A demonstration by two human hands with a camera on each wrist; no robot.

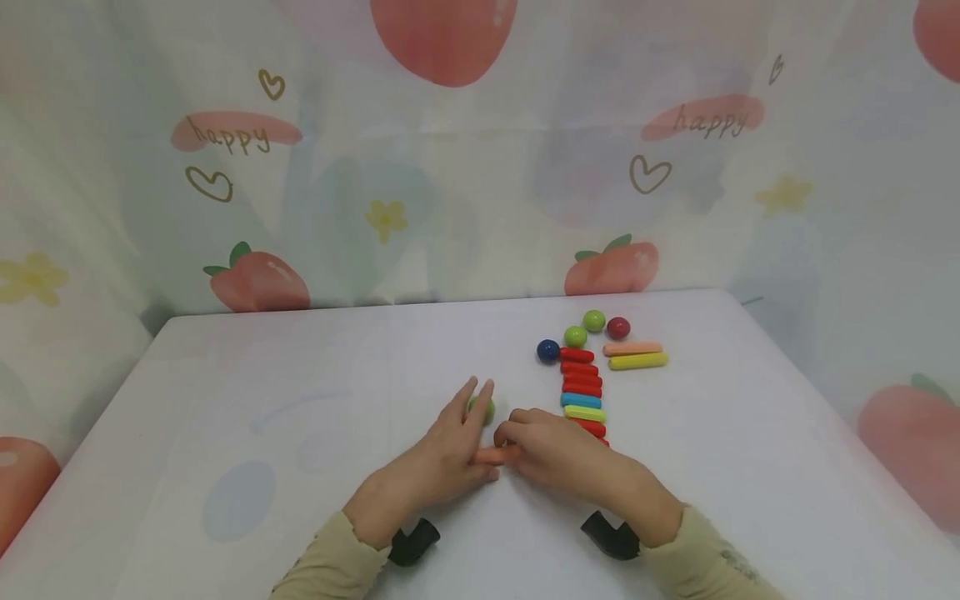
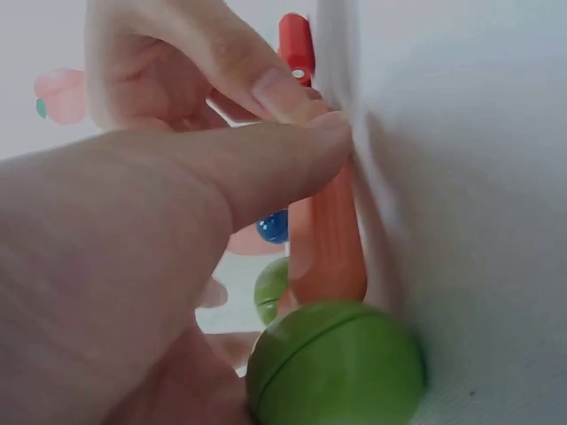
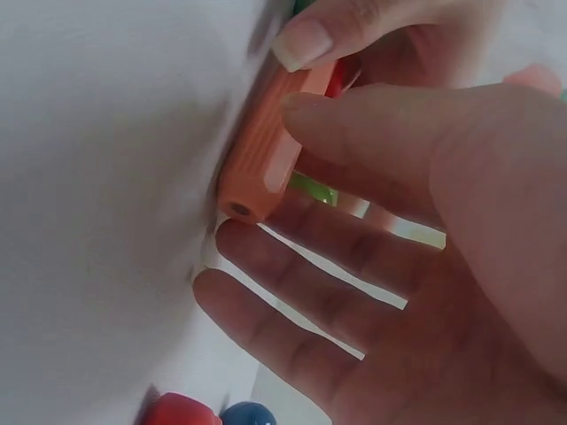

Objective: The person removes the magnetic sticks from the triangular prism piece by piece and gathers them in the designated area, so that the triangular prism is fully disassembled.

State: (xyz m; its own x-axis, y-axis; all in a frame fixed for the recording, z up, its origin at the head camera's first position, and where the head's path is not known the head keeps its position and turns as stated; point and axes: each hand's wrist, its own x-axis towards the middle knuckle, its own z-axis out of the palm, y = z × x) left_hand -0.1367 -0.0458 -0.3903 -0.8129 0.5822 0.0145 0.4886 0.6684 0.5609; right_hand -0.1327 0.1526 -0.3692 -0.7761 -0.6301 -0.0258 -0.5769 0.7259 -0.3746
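Both hands hold an orange grooved stick (image 1: 492, 456) low over the white table. My left hand (image 1: 450, 446) has its thumb on one end, seen in the left wrist view, with its other fingers stretched forward. From the other side my right hand (image 1: 558, 446) pinches the stick between thumb and fingers. A hole shows in the stick's end (image 3: 239, 208) in the right wrist view. Right by the left hand sits a green ball (image 2: 337, 367), partly hidden behind its fingers in the head view.
Beyond the right hand runs a column of short sticks: several red (image 1: 581, 369), one blue (image 1: 581, 401), one yellow-green (image 1: 585, 413). Near it lie a blue ball (image 1: 548, 351), two green balls (image 1: 575, 337), a dark red ball (image 1: 618, 327), an orange-pink stick (image 1: 632, 348) and a yellow stick (image 1: 637, 361).
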